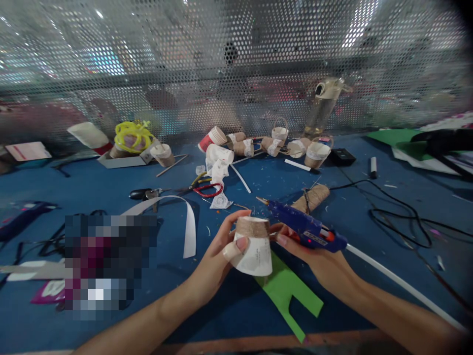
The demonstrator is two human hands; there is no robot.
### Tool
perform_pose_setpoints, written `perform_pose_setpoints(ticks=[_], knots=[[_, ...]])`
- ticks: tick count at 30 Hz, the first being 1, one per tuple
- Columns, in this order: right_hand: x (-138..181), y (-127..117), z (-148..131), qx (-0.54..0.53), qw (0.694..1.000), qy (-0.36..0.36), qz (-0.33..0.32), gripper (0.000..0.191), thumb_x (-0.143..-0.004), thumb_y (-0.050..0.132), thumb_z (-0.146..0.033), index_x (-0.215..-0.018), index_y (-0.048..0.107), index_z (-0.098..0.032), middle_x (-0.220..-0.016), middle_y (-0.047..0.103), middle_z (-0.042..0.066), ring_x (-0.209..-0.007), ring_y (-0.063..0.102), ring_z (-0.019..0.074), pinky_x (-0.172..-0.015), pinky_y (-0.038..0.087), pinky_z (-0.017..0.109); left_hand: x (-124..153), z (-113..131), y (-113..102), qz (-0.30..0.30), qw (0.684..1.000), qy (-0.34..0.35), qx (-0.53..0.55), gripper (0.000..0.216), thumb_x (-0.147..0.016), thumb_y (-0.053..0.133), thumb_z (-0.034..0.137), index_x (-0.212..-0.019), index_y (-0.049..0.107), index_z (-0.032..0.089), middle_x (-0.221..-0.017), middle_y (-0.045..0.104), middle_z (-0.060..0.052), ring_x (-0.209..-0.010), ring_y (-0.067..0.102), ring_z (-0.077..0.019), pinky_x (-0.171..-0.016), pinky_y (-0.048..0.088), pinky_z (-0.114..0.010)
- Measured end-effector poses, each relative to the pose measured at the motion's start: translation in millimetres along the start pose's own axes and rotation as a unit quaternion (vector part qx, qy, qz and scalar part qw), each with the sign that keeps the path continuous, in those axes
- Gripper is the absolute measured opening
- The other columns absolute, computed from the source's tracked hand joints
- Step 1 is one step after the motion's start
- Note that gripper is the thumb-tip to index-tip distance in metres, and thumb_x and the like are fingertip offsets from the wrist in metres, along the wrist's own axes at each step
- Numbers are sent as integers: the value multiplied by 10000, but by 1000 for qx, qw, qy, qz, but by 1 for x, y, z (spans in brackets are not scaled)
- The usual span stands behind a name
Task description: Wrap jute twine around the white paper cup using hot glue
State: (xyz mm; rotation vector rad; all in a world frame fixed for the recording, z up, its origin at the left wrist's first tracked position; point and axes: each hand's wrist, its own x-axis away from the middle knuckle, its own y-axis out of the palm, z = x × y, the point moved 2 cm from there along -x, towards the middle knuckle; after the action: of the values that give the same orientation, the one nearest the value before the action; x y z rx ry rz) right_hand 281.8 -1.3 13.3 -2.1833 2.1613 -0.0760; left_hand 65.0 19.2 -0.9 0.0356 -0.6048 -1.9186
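Observation:
My left hand (221, 249) is closed round an upside-down white paper cup (254, 254) whose upper band is wrapped in brown twine. My right hand (314, 251) grips a blue hot glue gun (306, 227), nozzle pointing left above the cup. Its fingertips touch the cup's right side. A spool of brown twine (312, 197) lies just behind the gun. A green paper cut-out (290, 293) lies on the blue table (111, 182) under the cup.
Several twine-wrapped paper cups (273, 143) stand at the back by a perforated metal screen (236, 64). Scissors and pliers (199, 188), a white paper strip (189, 227), black cables (399, 217), a marker (373, 166), a clear bottle (323, 108) and a yellow cord bundle (131, 134) lie around.

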Motion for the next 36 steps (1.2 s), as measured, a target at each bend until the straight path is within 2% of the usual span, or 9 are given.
perform_pose_setpoints(ticks=[4,8,12,15,21,32,36], knots=[[-1,0,-2,9,1000,-2,12,141,-888,791,-396,-843,735,-275,-890,838,0,-855,806,224,-840,676,377,-1,-3,-3,-4,1000,-4,11,601,-877,841,506,-1411,615,346,-1236,762,-68,-1018,714,-276,-831,504,-349],[-1,2,-4,5,1000,-4,25,133,-847,812,-373,-846,721,-276,-869,837,-6,-846,813,226,-841,684,379,-3,-8,-6,-40,999,10,15,637,-864,862,498,-1424,600,344,-1357,734,-90,-1130,713,-318,-909,529,-397],[-1,5,-5,1,1000,-5,31,141,-822,822,-344,-811,700,-273,-788,801,-25,-771,790,206,-786,678,355,-3,-11,-6,-60,998,20,-7,702,-837,911,452,-1443,569,361,-1362,738,-97,-1211,694,-335,-986,541,-445],[0,7,-5,-3,999,-3,34,151,-810,826,-334,-806,689,-270,-765,788,-30,-742,779,198,-762,675,348,-3,-11,-6,-56,998,15,-17,698,-828,927,412,-1428,575,364,-1316,749,-93,-1178,706,-329,-981,554,-458],[0,7,-5,-9,1000,-4,30,148,-826,834,-321,-820,698,-261,-778,783,-20,-753,768,192,-757,671,335,-3,-13,-7,-73,997,32,1,607,-848,913,360,-1386,633,379,-1324,765,-61,-1094,730,-271,-919,578,-395],[1,5,2,-7,1000,16,20,159,-832,826,-346,-920,717,-271,-873,806,0,-812,761,212,-742,652,348,-3,-14,-8,-90,995,50,-8,604,-862,906,335,-1399,639,402,-1309,751,-49,-1119,724,-275,-909,608,-384],[2,3,5,-2,999,25,36,217,-810,853,-358,-954,720,-266,-894,814,13,-850,773,230,-810,662,389,-4,-15,-9,-88,994,57,-19,588,-865,901,339,-1394,646,379,-1302,752,-65,-1112,724,-283,-893,598,-370]])
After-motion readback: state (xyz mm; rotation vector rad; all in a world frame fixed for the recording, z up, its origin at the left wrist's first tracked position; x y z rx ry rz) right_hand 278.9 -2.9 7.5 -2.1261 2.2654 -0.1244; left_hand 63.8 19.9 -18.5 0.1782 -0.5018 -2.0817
